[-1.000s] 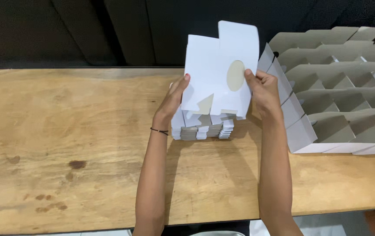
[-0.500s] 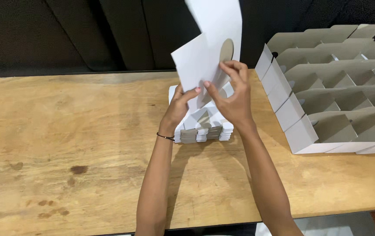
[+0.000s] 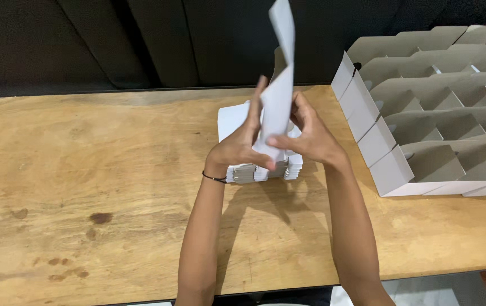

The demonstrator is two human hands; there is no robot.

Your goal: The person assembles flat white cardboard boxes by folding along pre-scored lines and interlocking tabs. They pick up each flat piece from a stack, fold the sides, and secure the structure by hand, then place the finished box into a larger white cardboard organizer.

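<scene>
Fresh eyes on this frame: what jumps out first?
Dead centre, the left hand and right hand pinch a tall white flat cardboard box blank held upright on edge. Beneath them sits a stack of flat white blanks on the wooden table; rows of folded grey-lined open boxes fill the right.
</scene>
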